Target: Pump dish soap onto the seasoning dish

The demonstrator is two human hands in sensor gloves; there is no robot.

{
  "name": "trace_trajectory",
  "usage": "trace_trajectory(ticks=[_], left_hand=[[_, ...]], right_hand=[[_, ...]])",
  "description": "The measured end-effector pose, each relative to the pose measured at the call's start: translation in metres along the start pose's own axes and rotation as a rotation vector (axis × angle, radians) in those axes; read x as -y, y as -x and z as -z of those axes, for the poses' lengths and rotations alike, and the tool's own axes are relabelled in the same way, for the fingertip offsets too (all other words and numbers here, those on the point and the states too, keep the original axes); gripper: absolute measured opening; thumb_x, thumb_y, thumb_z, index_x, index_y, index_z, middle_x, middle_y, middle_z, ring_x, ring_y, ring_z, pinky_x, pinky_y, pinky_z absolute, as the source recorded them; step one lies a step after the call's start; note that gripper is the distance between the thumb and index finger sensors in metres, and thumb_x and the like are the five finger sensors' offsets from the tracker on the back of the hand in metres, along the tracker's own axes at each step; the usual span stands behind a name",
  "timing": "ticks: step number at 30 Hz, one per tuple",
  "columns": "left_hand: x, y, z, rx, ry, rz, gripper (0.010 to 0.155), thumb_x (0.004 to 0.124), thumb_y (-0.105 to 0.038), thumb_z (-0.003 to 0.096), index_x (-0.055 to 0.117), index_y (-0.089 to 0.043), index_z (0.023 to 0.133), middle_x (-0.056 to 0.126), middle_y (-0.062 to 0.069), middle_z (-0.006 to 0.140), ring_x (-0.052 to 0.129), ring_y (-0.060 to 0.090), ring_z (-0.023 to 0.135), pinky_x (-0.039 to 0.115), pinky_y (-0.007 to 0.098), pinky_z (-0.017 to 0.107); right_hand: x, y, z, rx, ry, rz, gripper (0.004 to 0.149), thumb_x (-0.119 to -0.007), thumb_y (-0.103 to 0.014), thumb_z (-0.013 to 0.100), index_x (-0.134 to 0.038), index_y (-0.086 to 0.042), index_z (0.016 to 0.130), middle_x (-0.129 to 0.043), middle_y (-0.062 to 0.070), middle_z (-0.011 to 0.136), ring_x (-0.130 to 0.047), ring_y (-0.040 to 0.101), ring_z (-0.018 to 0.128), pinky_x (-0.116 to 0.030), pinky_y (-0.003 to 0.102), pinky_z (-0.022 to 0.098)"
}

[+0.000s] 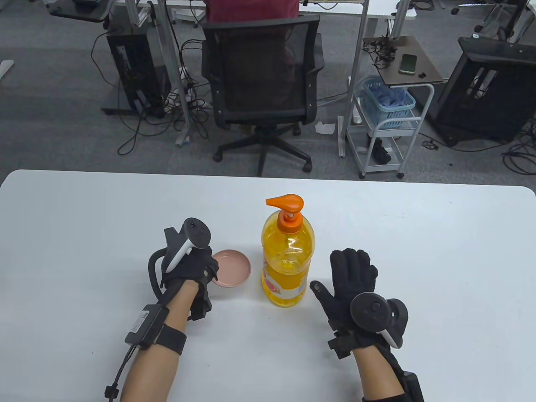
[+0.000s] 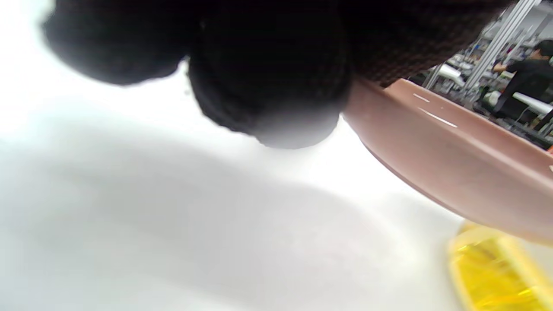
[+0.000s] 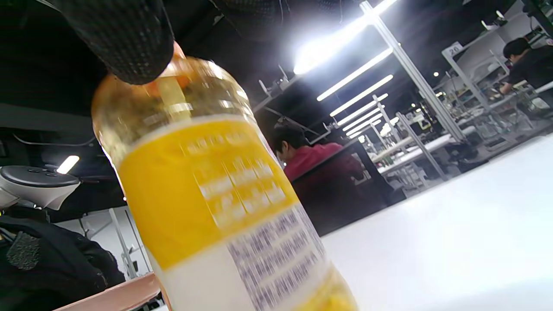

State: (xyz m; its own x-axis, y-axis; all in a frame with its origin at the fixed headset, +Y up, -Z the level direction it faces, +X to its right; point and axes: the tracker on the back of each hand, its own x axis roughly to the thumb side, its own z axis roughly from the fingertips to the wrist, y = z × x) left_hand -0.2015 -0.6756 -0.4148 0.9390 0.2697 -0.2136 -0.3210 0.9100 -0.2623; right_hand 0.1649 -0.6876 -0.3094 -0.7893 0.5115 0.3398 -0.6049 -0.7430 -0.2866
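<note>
The left hand (image 1: 190,268) grips the near-left rim of a small pink dish (image 1: 231,268), fingers curled over its edge; the dish sits tilted, lifted off the white table (image 1: 418,234). The right hand (image 1: 351,278) lies flat, fingers spread and holding nothing. Between them, at the dish's three o'clock, stands a yellow soap bottle (image 1: 287,259) with an orange pump (image 1: 287,204). Beyond the table, at twelve o'clock, is a black office chair (image 1: 261,83).

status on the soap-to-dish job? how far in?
Early. Done: nothing; small pink round dish looks dry. In hand: left hand grips the dish rim beside the yellow soap bottle. Left: right hand lies open, orange pump head unpressed, its spout not over the dish.
</note>
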Motion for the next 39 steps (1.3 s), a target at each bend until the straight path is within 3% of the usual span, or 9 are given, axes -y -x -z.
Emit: trace_trajectory(ticks=[9,11,12,13,19,23,27,39], left_hand=[[-0.065,-0.033,-0.054,0.103,-0.107,-0.092,0.049,0.088,-0.041,0.045,0.083,-0.014,0.086,0.106,0.004,0.054,0.106,0.012,0.022,0.094,0.034,0.02],[-0.072,-0.04,-0.061,0.129,-0.127,-0.117,0.049,0.087,-0.041,0.0458,0.082,-0.014,0.087,0.106,0.004,0.054,0.106,0.011,0.022,0.093,0.034,0.021],[-0.076,-0.043,-0.066,0.131,-0.136,-0.139,0.049,0.09,-0.042,0.0412,0.089,-0.015,0.082,0.109,0.004,0.049,0.107,0.011,0.02,0.094,0.035,0.019],[-0.077,-0.045,-0.068,0.135,-0.145,-0.148,0.049,0.086,-0.04,0.0466,0.081,-0.014,0.088,0.105,0.004,0.056,0.105,0.011,0.023,0.093,0.034,0.022],[-0.091,-0.057,-0.083,0.145,-0.215,-0.174,0.049,0.087,-0.041,0.0461,0.082,-0.014,0.087,0.106,0.003,0.054,0.105,0.011,0.022,0.093,0.034,0.021],[-0.095,-0.06,-0.086,0.144,-0.232,-0.184,0.049,0.086,-0.041,0.0463,0.082,-0.015,0.087,0.105,0.003,0.054,0.105,0.011,0.023,0.093,0.034,0.022],[-0.099,-0.058,-0.086,0.138,-0.244,-0.197,0.049,0.086,-0.041,0.0464,0.082,-0.015,0.087,0.105,0.003,0.054,0.105,0.01,0.023,0.093,0.034,0.022],[-0.1,-0.06,-0.08,0.145,-0.279,-0.254,0.05,0.084,-0.043,0.0476,0.079,-0.017,0.09,0.104,0.001,0.057,0.105,0.01,0.027,0.093,0.033,0.025]], right_hand=[[0.046,-0.068,0.056,0.05,0.01,0.023,0.078,-0.07,-0.051,0.058,-0.037,-0.008,0.114,-0.029,0.029,0.115,-0.019,0.053,0.101,-0.022,0.073,0.067],[0.049,-0.08,0.068,0.044,0.011,0.03,0.074,-0.068,-0.046,0.059,-0.037,-0.009,0.114,-0.029,0.028,0.115,-0.019,0.053,0.101,-0.022,0.073,0.067],[0.05,-0.087,0.074,0.043,0.011,0.028,0.073,-0.068,-0.045,0.059,-0.037,-0.009,0.114,-0.029,0.028,0.115,-0.018,0.052,0.101,-0.021,0.072,0.067],[0.051,-0.092,0.077,0.046,0.014,0.021,0.072,-0.067,-0.044,0.059,-0.038,-0.009,0.114,-0.029,0.028,0.115,-0.018,0.052,0.102,-0.021,0.072,0.068],[0.045,-0.121,0.101,0.069,-0.031,0.016,0.065,-0.064,-0.04,0.06,-0.042,-0.013,0.115,-0.032,0.024,0.117,-0.02,0.049,0.103,-0.022,0.072,0.068],[0.037,-0.124,0.109,0.043,-0.109,0.058,0.059,-0.063,-0.031,0.06,-0.049,-0.01,0.114,-0.039,0.024,0.116,-0.027,0.048,0.104,-0.027,0.072,0.069],[0.033,-0.119,0.108,0.08,-0.003,0.055,0.054,-0.066,-0.026,0.058,-0.06,-0.009,0.109,-0.05,0.023,0.113,-0.044,0.048,0.102,-0.04,0.071,0.069],[0.032,-0.108,0.102,0.086,0.028,0.146,0.051,-0.067,-0.023,0.057,-0.063,-0.014,0.107,-0.054,0.019,0.112,-0.054,0.044,0.101,-0.047,0.065,0.071]])
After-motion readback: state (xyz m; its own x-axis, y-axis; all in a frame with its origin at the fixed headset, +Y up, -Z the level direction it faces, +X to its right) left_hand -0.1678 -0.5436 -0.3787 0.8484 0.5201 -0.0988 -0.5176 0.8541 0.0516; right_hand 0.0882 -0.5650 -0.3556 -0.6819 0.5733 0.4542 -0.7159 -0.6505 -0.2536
